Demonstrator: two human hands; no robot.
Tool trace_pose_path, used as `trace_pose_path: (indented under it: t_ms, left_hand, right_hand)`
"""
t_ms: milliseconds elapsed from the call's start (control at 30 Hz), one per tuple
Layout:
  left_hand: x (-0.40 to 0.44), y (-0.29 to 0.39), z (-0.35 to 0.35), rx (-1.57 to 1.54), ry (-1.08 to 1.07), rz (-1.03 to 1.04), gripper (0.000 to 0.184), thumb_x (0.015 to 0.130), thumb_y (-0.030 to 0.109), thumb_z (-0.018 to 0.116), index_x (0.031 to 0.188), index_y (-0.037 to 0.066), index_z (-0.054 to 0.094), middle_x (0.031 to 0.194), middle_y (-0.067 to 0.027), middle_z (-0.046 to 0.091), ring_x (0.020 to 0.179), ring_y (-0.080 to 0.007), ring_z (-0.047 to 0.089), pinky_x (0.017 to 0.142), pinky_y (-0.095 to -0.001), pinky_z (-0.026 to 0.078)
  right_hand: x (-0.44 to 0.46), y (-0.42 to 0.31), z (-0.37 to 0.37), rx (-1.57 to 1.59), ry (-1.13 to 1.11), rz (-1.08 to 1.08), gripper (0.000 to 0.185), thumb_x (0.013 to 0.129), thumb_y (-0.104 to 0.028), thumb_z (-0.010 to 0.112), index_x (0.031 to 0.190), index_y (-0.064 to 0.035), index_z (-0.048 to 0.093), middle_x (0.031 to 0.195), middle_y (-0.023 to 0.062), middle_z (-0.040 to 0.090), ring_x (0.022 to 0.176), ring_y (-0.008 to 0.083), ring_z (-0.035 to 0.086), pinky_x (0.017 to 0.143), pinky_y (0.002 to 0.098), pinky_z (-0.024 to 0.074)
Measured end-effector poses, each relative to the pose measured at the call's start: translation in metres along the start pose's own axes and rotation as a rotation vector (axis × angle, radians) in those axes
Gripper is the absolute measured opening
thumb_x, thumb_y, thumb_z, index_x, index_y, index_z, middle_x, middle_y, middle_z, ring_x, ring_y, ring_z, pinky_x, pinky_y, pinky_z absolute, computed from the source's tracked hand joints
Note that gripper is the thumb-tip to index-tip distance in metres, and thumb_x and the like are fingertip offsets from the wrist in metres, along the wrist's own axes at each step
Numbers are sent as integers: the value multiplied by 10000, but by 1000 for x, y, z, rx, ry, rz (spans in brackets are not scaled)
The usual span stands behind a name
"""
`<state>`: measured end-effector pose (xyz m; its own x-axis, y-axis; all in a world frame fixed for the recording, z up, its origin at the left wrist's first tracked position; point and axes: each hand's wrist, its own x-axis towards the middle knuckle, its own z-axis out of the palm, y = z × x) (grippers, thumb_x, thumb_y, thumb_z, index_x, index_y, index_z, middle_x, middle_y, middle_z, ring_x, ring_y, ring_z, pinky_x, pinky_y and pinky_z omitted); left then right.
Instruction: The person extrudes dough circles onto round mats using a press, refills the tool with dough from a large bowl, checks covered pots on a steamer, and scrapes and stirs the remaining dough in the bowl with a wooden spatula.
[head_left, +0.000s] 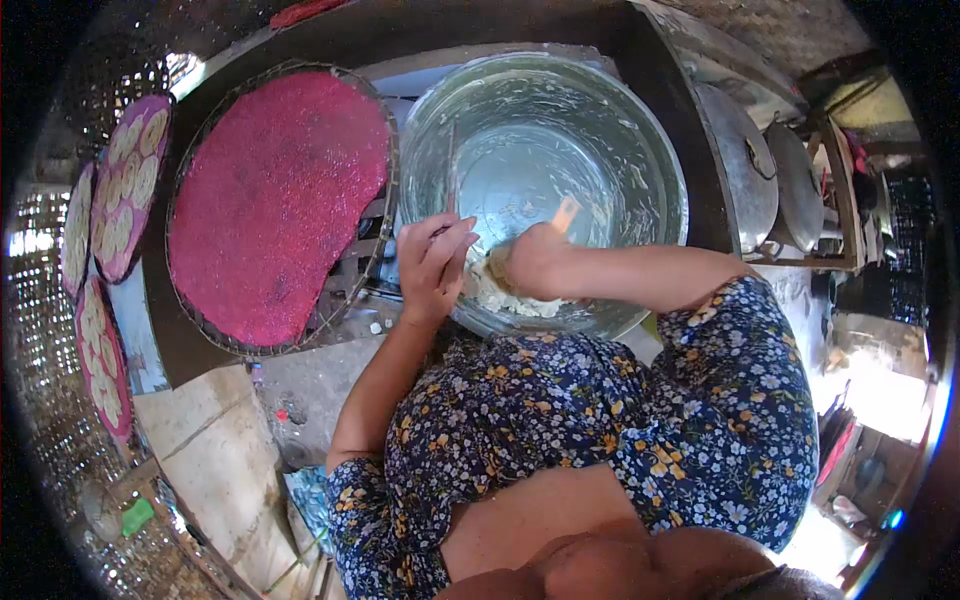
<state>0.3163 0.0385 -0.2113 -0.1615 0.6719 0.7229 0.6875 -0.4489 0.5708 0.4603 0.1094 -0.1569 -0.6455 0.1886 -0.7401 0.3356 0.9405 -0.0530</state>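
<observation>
A large metal basin (670, 175) stands before me, its inner wall smeared with pale bits. White, crumbly mass (530, 305) lies at the basin's near side. My left hand (433, 265) is at the basin's left rim, fingers closed on a thin dark stick (452, 165) that points away from me. Inside the basin, over the white mass, my right hand (537, 262) is closed round a tool with a pale orange handle (566, 212). A tan edge shows on the other side of that fist; the tool's working end is mostly hidden.
Left of the basin lies a round woven tray (255, 348) covered by a pink sheet (280, 200). Pink trays with pale round pieces (128, 180) lean along the left wall. Metal lids (735, 165) stand at the right. A dark ledge (700, 130) runs round the basin.
</observation>
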Motion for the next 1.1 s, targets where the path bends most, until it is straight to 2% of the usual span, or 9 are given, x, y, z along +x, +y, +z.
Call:
trace_pose_path:
  t_ms: [67, 167, 233, 433, 533, 700, 833, 967, 1100]
  left_hand:
    - [0, 1, -3, 30, 36, 0, 378, 643, -6, 690, 990, 116, 600, 902, -68, 577, 784, -215, 526, 671, -309, 385]
    - [0, -3, -3, 14, 124, -24, 280, 698, -2, 649, 961, 82, 608, 921, -108, 562, 831, -239, 524, 713, -312, 413]
    - [0, -1, -6, -1, 150, -71, 168, 768, 31, 602, 936, 47, 603, 944, -142, 551, 872, -263, 528, 755, -334, 429]
    - [-8, -7, -9, 22, 97, -83, 164, 816, 87, 576, 977, 60, 597, 995, -149, 521, 898, -250, 521, 777, -328, 446]
    - [-10, -7, -6, -24, 128, -122, 166, 812, 74, 582, 976, 64, 604, 997, -145, 507, 889, -246, 517, 771, -322, 444]
    - [-4, -1, -3, 35, 59, -74, 208, 777, 40, 608, 984, 67, 605, 993, -132, 513, 889, -241, 515, 752, -308, 439]
    - [-2, -5, -2, 24, 25, -30, 357, 672, -89, 630, 990, 72, 629, 1019, -115, 504, 837, -201, 504, 725, -271, 453]
    - [-2, -4, -2, -73, 80, -90, 226, 766, 13, 604, 988, 58, 602, 999, -135, 525, 905, -252, 518, 758, -307, 441]
    - [-2, -5, -3, -85, 80, -132, 215, 774, 17, 592, 986, 55, 598, 996, -137, 526, 914, -262, 515, 779, -325, 434]
  right_hand:
    - [-5, 3, -4, -209, 5, -122, 127, 718, -95, 568, 773, -68, 679, 741, 82, 654, 727, 238, 637, 566, 361, 480]
    - [-45, 38, -29, -214, 36, 80, 104, 706, -142, 592, 742, -88, 673, 698, 71, 641, 685, 229, 630, 551, 357, 475]
    - [-36, 81, -7, -265, 532, 64, 107, 692, -190, 596, 701, -104, 658, 661, 68, 621, 662, 221, 620, 541, 360, 473]
    - [49, 95, -22, -353, 984, -286, 111, 694, -202, 566, 639, -140, 639, 635, 47, 615, 648, 219, 623, 551, 376, 484]
    - [86, 78, -27, -200, 829, -300, 172, 692, -218, 553, 724, -67, 629, 627, 102, 591, 595, 269, 600, 547, 402, 476]
    - [121, 59, 27, -270, 620, -509, 187, 667, -242, 551, 635, -65, 599, 598, 106, 582, 554, 274, 585, 521, 404, 463]
    - [46, 75, 41, -312, 621, -408, 99, 649, -204, 585, 624, -113, 615, 692, 48, 592, 695, 225, 587, 604, 364, 465]
    - [-24, 47, -19, -311, 758, -409, 125, 657, -223, 579, 707, -118, 625, 829, 17, 542, 809, 190, 527, 685, 334, 415]
    - [-2, -6, -10, -485, 775, -405, 145, 694, -225, 557, 761, -123, 636, 863, 1, 528, 841, 176, 506, 704, 325, 394]
